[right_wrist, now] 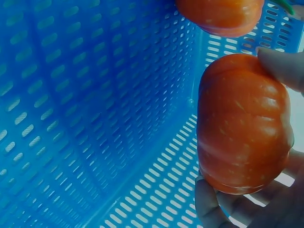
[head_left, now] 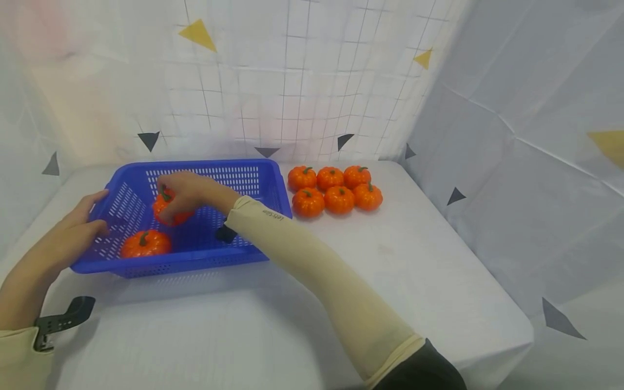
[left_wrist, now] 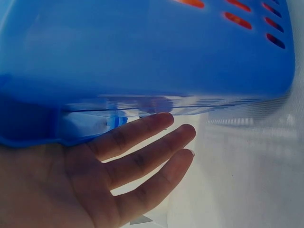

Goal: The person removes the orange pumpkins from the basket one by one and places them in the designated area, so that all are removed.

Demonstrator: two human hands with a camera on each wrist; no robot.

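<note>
A blue perforated basket (head_left: 273, 184) stands on the white table at the left. My right hand (head_left: 182, 195) reaches into it and grips a small orange pumpkin (head_left: 168, 212), seen close in the right wrist view (right_wrist: 242, 123). A second pumpkin (head_left: 145, 244) lies on the basket floor near its front left corner (right_wrist: 221, 14). My left hand (head_left: 83, 225) rests with straight fingers against the basket's left rim; the left wrist view has its fingers (left_wrist: 142, 156) under the blue rim (left_wrist: 142, 61).
Several more orange pumpkins (head_left: 336, 189) sit in two rows on the table just right of the basket. The table edge runs along the right (head_left: 507, 303), with cloth walls behind and to the right. A black wrist mount (head_left: 63, 320) shows at lower left.
</note>
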